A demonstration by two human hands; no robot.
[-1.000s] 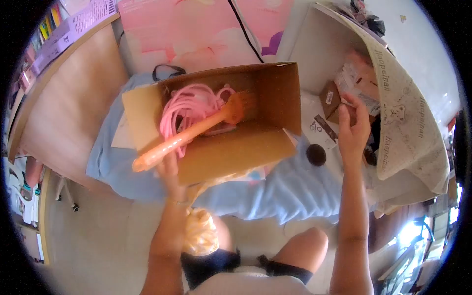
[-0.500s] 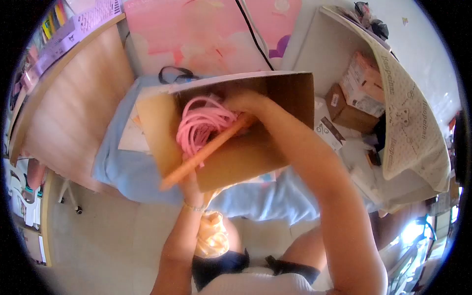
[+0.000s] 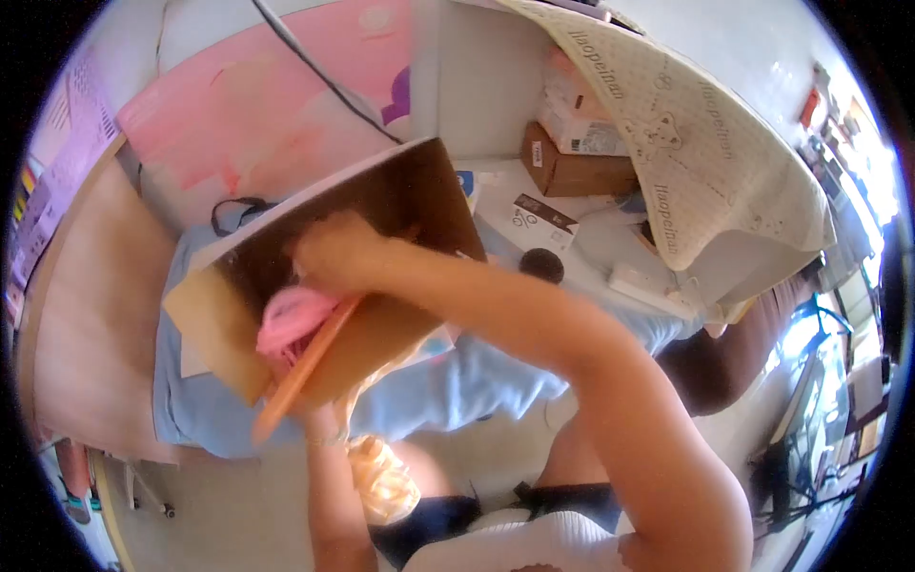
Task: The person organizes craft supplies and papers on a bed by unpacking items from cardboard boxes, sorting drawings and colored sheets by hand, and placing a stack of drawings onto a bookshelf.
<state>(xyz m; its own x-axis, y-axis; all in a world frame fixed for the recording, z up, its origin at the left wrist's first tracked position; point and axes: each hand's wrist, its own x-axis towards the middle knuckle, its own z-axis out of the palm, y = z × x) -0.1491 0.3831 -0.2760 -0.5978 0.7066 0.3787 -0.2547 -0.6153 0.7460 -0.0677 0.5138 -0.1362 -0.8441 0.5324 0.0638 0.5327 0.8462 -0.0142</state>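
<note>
An open cardboard box (image 3: 400, 334) is tilted above the blue cloth. My left hand (image 3: 303, 405) is at its lower left corner, against the near flap, with the fingers mostly hidden by the box and the orange stick. My right hand (image 3: 338, 253) reaches inside the box, blurred, just above a coiled pink cord (image 3: 295, 319); what its fingers hold, if anything, is hidden. A long orange stick (image 3: 305, 372) slants out over the box's near left edge, its upper end under my right forearm.
Blue cloth (image 3: 477, 381) lies under the box. To the right are a small brown box (image 3: 581, 172), a white packet (image 3: 534, 224), a round dark object (image 3: 541, 265) and a white power strip (image 3: 653, 289), beside a printed cloth cover (image 3: 686, 133). A wooden panel (image 3: 95, 315) stands left.
My right hand has gone from the right side into the box. The view has turned right, so the box appears further left and more tilted. The pink cord looks more bunched.
</note>
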